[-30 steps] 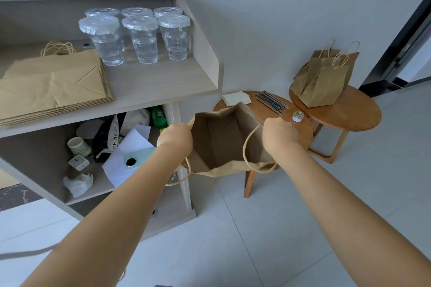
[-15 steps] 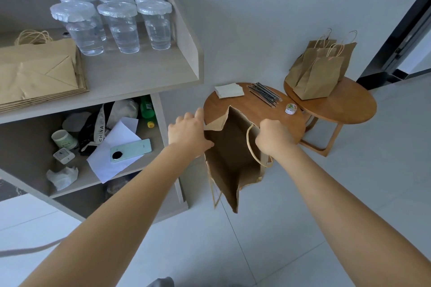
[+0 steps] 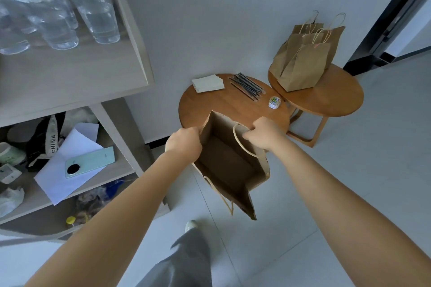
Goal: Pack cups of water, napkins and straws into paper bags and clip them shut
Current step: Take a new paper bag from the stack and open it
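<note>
Since half a second ago, the paper bag [image 3: 229, 165] is spreading wider, its mouth now squared open and its floor showing. Both hands are clamping its rim: the left hand [image 3: 184, 144] gripping the left edge, the right hand [image 3: 262, 134] pinching the right edge by the handle. Held in the air before the round tabletop [image 3: 224, 102], the bag is tilting, mouth facing up toward the camera, long axis running down to the floor. It looks ready for standing and filling.
</note>
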Motion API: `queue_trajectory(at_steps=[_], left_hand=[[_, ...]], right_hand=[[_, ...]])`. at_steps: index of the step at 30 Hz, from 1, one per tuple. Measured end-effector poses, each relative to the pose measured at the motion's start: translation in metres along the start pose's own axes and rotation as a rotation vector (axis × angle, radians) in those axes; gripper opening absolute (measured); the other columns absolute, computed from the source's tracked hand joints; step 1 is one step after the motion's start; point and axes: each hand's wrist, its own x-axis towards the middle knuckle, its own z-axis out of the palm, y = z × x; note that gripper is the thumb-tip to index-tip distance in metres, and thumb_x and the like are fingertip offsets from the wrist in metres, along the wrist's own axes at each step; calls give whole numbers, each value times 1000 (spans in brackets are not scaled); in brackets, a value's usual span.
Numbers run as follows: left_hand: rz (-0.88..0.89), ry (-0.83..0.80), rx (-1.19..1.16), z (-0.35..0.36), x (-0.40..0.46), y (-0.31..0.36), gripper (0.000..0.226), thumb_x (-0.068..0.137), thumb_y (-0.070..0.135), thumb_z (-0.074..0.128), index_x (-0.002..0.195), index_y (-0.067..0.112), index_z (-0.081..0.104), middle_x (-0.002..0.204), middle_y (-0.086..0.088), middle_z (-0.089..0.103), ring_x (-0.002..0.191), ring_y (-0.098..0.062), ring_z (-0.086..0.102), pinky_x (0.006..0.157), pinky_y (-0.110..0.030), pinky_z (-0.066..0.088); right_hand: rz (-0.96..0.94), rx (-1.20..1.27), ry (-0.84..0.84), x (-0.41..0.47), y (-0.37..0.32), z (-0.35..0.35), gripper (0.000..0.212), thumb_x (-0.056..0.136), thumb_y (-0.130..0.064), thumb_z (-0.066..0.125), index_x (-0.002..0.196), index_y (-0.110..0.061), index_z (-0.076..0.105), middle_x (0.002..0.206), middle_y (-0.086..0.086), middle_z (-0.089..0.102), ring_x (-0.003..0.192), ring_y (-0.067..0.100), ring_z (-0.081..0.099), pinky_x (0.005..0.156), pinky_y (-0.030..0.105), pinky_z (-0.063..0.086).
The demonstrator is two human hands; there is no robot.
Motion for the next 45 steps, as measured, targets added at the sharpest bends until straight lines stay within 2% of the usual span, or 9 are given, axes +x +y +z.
queue_trajectory(at_steps=[3, 6, 10, 15, 21, 26, 33, 39, 45], left_hand=[[-61, -47, -100, 0, 43, 4, 21, 96, 9, 43, 113, 12, 56, 93, -8, 61, 77, -22, 59, 69, -29, 52], [-132, -47, -185, -4, 93, 4, 21, 96, 7, 42, 109, 11, 57, 92, -10, 62, 79, -24, 61, 73, -32, 55], [-256, -48, -284, -1, 151, -2, 20, 96, 8, 39, 105, 7, 57, 91, -12, 60, 75, -23, 57, 63, -29, 45], [-280, -67, -357, 11, 196, -1, 14, 93, 5, 37, 94, 9, 51, 90, -12, 58, 74, -23, 52, 64, -30, 41], [-326, -102, -320, 30, 230, 10, 17, 95, 6, 39, 101, 5, 55, 95, -14, 62, 80, -27, 58, 67, -29, 47], [-437, -158, -223, 42, 244, 12, 27, 93, 8, 37, 113, 10, 55, 103, -14, 64, 84, -29, 59, 67, -32, 45], [-498, -191, -57, 38, 258, 19, 30, 93, 20, 40, 122, 16, 49, 100, -6, 64, 81, -24, 61, 63, -29, 45], [-533, -148, -163, 28, 260, 26, 32, 92, 30, 45, 121, 15, 46, 91, -3, 63, 77, -21, 62, 63, -29, 50], [-510, -60, -156, 10, 248, 36, 51, 93, 52, 42, 131, 16, 41, 88, 0, 58, 76, -19, 58, 61, -29, 47]], right_hand=[[165, 253, -131, 42, -2, -12, 66, 84, -34, 65, 138, -9, 37, 134, 10, 49, 118, 29, 50, 84, 38, 45], [277, 339, -182, 86, 0, -28, 86, 78, -46, 69, 145, -13, 26, 147, 11, 36, 130, 33, 40, 98, 46, 40], [375, 614, -190, 137, 15, -42, 83, 74, -68, 59, 141, -24, 34, 140, 4, 43, 125, 28, 44, 94, 47, 41], [445, 743, -260, 179, 31, -15, 57, 82, -53, 57, 130, -23, 46, 134, 3, 49, 115, 22, 51, 97, 40, 39], [280, 543, -276, 229, 28, -7, 57, 76, -58, 65, 117, -21, 53, 108, -6, 56, 103, 19, 56, 74, 23, 41], [205, 61, -234, 271, 35, -8, 9, 89, -12, 48, 81, -10, 50, 78, 4, 53, 71, 23, 53, 56, 28, 39], [51, -182, -209, 301, 28, -17, 3, 90, -17, 50, 88, -15, 50, 77, 1, 52, 69, 21, 54, 59, 30, 48], [-6, -79, -195, 307, 15, -17, 47, 85, -35, 61, 122, -12, 43, 105, 5, 62, 90, 24, 60, 63, 27, 41], [-75, -208, -195, 295, 2, -36, 35, 89, -44, 52, 109, -17, 58, 96, 1, 63, 81, 20, 58, 53, 24, 37]])
